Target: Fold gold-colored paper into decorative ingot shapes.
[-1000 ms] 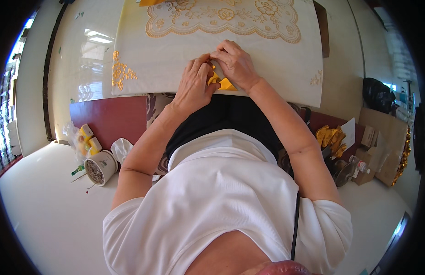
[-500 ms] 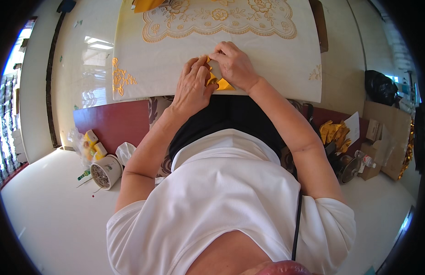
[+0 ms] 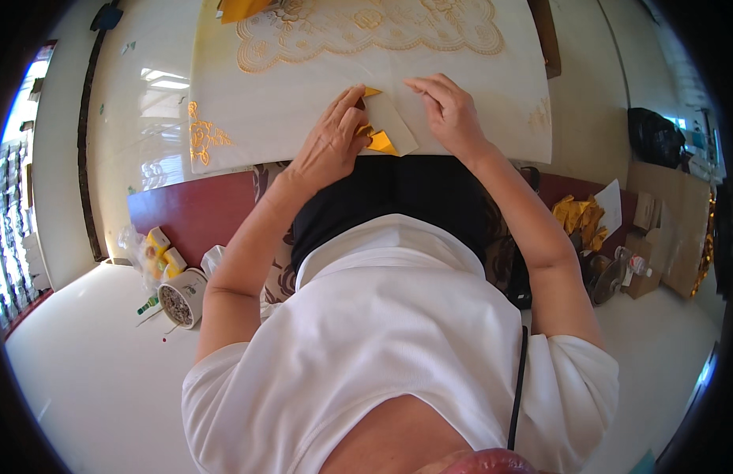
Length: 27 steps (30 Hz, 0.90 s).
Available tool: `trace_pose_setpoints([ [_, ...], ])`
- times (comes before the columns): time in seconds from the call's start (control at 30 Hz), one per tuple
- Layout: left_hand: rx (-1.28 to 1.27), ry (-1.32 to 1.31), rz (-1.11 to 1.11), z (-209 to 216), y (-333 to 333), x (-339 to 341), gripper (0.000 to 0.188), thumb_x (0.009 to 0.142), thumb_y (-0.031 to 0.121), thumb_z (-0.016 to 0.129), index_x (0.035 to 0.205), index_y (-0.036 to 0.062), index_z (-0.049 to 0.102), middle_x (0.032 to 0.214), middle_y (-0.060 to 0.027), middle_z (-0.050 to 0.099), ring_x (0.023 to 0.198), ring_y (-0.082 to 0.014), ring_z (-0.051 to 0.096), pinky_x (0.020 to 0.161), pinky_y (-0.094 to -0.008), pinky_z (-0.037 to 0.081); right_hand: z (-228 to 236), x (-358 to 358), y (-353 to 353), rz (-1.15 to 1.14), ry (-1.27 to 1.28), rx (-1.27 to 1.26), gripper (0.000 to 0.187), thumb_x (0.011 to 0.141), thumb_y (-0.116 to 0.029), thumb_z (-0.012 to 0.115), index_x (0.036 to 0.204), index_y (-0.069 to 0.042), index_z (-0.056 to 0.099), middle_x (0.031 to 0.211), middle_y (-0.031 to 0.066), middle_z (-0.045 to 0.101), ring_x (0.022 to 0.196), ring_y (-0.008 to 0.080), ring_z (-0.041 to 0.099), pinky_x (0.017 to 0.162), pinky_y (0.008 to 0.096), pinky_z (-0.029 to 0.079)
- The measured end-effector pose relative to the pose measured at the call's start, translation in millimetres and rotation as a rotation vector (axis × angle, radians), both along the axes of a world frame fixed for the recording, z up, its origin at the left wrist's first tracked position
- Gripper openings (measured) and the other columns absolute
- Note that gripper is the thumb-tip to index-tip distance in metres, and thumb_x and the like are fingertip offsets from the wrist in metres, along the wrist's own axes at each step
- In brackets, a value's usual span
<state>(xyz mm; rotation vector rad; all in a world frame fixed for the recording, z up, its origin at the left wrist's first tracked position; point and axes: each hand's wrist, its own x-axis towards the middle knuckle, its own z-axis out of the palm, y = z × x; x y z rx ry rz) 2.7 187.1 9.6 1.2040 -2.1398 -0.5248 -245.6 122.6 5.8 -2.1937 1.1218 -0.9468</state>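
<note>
A sheet of gold paper (image 3: 396,130), partly folded, lies on the white tablecloth (image 3: 280,118) near its front edge. Its pale underside faces up on the right, with shiny gold showing at the folded corners. My left hand (image 3: 328,142) grips the paper's left side, fingers curled over it and hiding part of the folds. To the right, my right hand (image 3: 455,114) hovers apart from the sheet. Its fingers are bent together, and I see nothing in them.
Gold paper pieces (image 3: 244,8) sit at the table's far left. Beside me, left, are a tub of grey grains (image 3: 181,300) and a plastic bag with yellow packets (image 3: 157,251). To my right lie crumpled gold paper (image 3: 578,221), a clear bottle (image 3: 633,262) and a cardboard box (image 3: 670,229).
My right hand has let go of the paper and moved right, uncovering its pale face. My left hand stays on the sheet.
</note>
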Motion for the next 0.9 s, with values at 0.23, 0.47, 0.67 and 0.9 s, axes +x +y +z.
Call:
trace_pose_setpoints([
  [0.23, 0.088, -0.063, -0.194, 9.2, -13.0, 0.7, 0.041, 0.082, -0.009, 0.070, 0.118, -0.0017, 0.054, 0.150, -0.0260, 0.048, 0.141, -0.0448, 0.046, 0.112, -0.0465, 0.045, 10.5, -19.0, 46.2, 0.184, 0.124, -0.081, 0.043, 0.080, 0.006, 0.066, 0.119, -0.010, 0.073, 0.122, 0.0115, 0.064, 0.117, 0.0324, 0.061, 0.100, 0.0429, 0.050],
  [0.47, -0.013, -0.106, -0.156, 10.2, -13.6, -13.3, 0.064, 0.081, -0.009, 0.066, 0.143, -0.0030, 0.049, 0.152, -0.0269, 0.048, 0.145, -0.0455, 0.042, 0.119, -0.0496, 0.038, -18.5, -23.8, 50.5, 0.199, 0.184, -0.337, 0.030, 0.083, -0.010, 0.072, 0.111, -0.017, 0.077, 0.125, 0.0129, 0.064, 0.127, 0.0355, 0.057, 0.105, 0.0469, 0.048],
  [0.67, -0.024, -0.120, -0.185, 9.1, -15.3, -12.9, 0.067, 0.080, -0.012, 0.061, 0.145, -0.0018, 0.049, 0.153, -0.0281, 0.047, 0.143, -0.0476, 0.044, 0.118, -0.0514, 0.039, -20.5, -4.5, 51.8, 0.234, 0.078, -0.429, 0.015, 0.083, -0.015, 0.069, 0.098, -0.011, 0.071, 0.118, 0.0125, 0.064, 0.116, 0.0329, 0.062, 0.095, 0.0441, 0.052],
  [0.9, -0.078, -0.105, -0.161, 3.1, -20.5, -0.1, 0.072, 0.079, -0.014, 0.061, 0.148, -0.0007, 0.046, 0.153, -0.0272, 0.047, 0.141, -0.0460, 0.048, 0.114, -0.0502, 0.044, -32.5, 24.6, 52.0, 0.216, 0.125, -0.436, 0.019, 0.084, -0.014, 0.065, 0.102, -0.014, 0.070, 0.125, 0.0097, 0.061, 0.129, 0.0331, 0.054, 0.106, 0.0460, 0.046],
])
